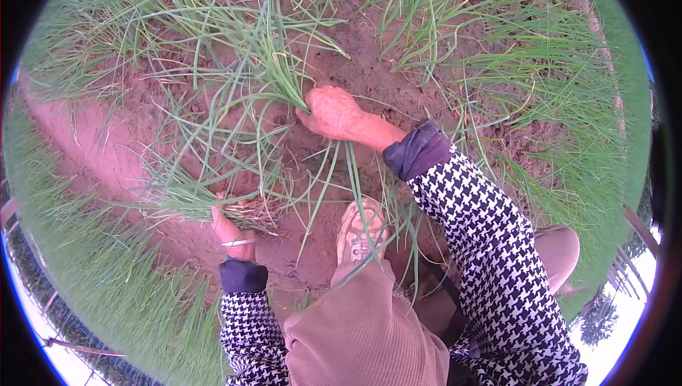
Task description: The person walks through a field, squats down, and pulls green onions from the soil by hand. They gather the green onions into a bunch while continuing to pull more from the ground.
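My left hand [226, 225], with a pale band at its wrist, is closed around a bundle of thin green onions [183, 196]. Their green tops point left, and the pale, rooty ends [252, 213] stick out to the right, low over the soil. Farther forward, my right hand [337, 113] is wrapped round a clump of green onion leaves [278, 66]. Most of those leaves fan forward and left from the fist, while some long ones [352, 162] hang back below it. The fingertips of the right hand are hidden behind the fist and leaves.
More green onions [540, 80] grow in dense rows on the right, and others [114, 24] at the far left. Brown soil [355, 49] shows between them. A shoe [362, 233] stands just below my right hand. Grass [92, 258] borders a bare strip of earth [96, 151] on the left.
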`<state>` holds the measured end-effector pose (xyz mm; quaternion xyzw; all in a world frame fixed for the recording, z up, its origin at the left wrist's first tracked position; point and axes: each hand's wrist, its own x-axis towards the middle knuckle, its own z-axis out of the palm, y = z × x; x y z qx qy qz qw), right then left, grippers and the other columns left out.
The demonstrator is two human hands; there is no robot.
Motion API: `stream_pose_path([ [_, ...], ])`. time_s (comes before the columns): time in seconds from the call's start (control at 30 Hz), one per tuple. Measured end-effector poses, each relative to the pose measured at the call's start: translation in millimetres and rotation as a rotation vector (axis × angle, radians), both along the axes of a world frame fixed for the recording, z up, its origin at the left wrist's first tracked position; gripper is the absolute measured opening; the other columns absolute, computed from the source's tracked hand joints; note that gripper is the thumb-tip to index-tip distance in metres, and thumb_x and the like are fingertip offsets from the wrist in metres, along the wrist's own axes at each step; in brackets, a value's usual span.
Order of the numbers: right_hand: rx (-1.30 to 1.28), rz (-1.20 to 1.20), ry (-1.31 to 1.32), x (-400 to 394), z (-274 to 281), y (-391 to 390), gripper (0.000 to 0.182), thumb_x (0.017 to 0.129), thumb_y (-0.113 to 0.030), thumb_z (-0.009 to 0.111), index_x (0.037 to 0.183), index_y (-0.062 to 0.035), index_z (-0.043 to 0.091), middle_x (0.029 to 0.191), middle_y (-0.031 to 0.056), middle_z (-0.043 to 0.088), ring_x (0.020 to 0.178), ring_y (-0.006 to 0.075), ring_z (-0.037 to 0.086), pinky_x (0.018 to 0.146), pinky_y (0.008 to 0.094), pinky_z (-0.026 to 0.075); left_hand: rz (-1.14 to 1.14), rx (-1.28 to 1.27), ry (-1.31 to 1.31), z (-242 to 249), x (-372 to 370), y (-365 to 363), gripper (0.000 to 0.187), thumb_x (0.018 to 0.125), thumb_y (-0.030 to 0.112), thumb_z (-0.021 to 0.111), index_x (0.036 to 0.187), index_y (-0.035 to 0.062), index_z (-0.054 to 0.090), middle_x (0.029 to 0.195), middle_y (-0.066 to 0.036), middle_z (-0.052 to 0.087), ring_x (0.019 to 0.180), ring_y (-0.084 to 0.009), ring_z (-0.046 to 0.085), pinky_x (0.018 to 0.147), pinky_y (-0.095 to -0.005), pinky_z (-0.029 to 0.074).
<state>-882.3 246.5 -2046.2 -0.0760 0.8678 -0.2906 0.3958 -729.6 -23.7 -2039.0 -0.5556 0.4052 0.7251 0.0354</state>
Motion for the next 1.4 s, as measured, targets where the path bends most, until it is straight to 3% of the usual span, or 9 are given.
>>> stream_pose_path([
  [0.17,-0.240,0.175,-0.024,12,4,-10,0.023,0.071,-0.020,0.055,0.081,-0.0011,0.065,0.075,0.0211,0.062,0.076,0.0373,0.062,0.069,0.0435,0.049,0.029,0.002,-0.014,0,-2,6,0.011,0.085,0.018,0.055,0.089,0.0076,0.052,0.071,-0.002,0.053,0.063,-0.0144,0.052,0.061,-0.0297,0.047],
  [0.3,-0.140,0.315,0.130,24,-10,-24,0.016,0.067,-0.015,0.058,0.076,-0.0032,0.064,0.074,0.0178,0.063,0.075,0.0345,0.063,0.066,0.0427,0.050,-0.031,0.023,-0.024,11,-9,21,0.019,0.083,0.021,0.053,0.096,0.0086,0.051,0.075,0.000,0.053,0.068,-0.0143,0.052,0.061,-0.0329,0.047],
  [0.43,-0.180,0.266,0.213,32,-18,-24,0.015,0.064,-0.013,0.060,0.075,-0.0033,0.063,0.069,0.0181,0.062,0.072,0.0353,0.062,0.065,0.0438,0.049,-0.035,0.095,0.017,0,-5,13,0.014,0.082,0.021,0.053,0.086,0.0080,0.052,0.073,-0.001,0.053,0.066,-0.0151,0.053,0.061,-0.0317,0.047],
  [0.57,-0.365,-0.101,-0.062,9,15,13,0.024,0.076,-0.024,0.066,0.088,-0.0034,0.062,0.066,0.0139,0.060,0.065,0.0295,0.061,0.065,0.0388,0.049,-0.063,0.053,-0.006,-3,-15,14,0.013,0.082,0.021,0.054,0.078,0.0093,0.051,0.070,-0.001,0.053,0.064,-0.0154,0.053,0.059,-0.0306,0.046],
  [0.67,-0.376,-0.150,0.048,2,0,27,0.027,0.081,-0.030,0.063,0.088,-0.0043,0.062,0.066,0.0133,0.060,0.064,0.0262,0.060,0.066,0.0378,0.048,-0.057,0.049,0.007,-3,-8,8,0.011,0.083,0.020,0.054,0.079,0.0102,0.051,0.071,0.000,0.053,0.065,-0.0149,0.053,0.060,-0.0303,0.046],
  [0.8,-0.150,0.068,-0.173,6,3,12,0.029,0.081,-0.033,0.062,0.086,-0.0044,0.063,0.071,0.0154,0.061,0.072,0.0290,0.062,0.070,0.0386,0.048,-0.022,0.013,0.037,-11,3,1,0.011,0.084,0.020,0.053,0.079,0.0110,0.050,0.072,0.000,0.053,0.066,-0.0144,0.052,0.061,-0.0301,0.046],
  [1.07,-0.173,0.313,0.034,34,-19,-44,0.018,0.067,-0.014,0.060,0.080,-0.0033,0.065,0.078,0.0185,0.063,0.081,0.0354,0.062,0.071,0.0420,0.050,-0.044,0.018,-0.011,-14,6,-2,0.019,0.085,0.027,0.052,0.095,0.0099,0.054,0.072,0.000,0.053,0.063,-0.0143,0.051,0.056,-0.0311,0.046],
  [1.2,-0.210,0.340,0.043,35,-27,-49,0.025,0.066,-0.017,0.064,0.084,-0.0009,0.061,0.079,0.0199,0.062,0.080,0.0357,0.061,0.072,0.0433,0.049,-0.025,-0.004,-0.040,-15,1,1,0.023,0.085,0.029,0.052,0.098,0.0102,0.053,0.071,0.000,0.053,0.060,-0.0139,0.051,0.051,-0.0309,0.045],
  [1.4,-0.296,0.140,-0.036,38,-35,-40,0.029,0.071,-0.026,0.068,0.079,0.0003,0.060,0.075,0.0194,0.061,0.077,0.0362,0.060,0.069,0.0442,0.048,-0.056,0.055,0.010,-18,2,-1,0.015,0.084,0.026,0.052,0.082,0.0112,0.051,0.070,0.001,0.052,0.059,-0.0131,0.051,0.053,-0.0298,0.046],
])
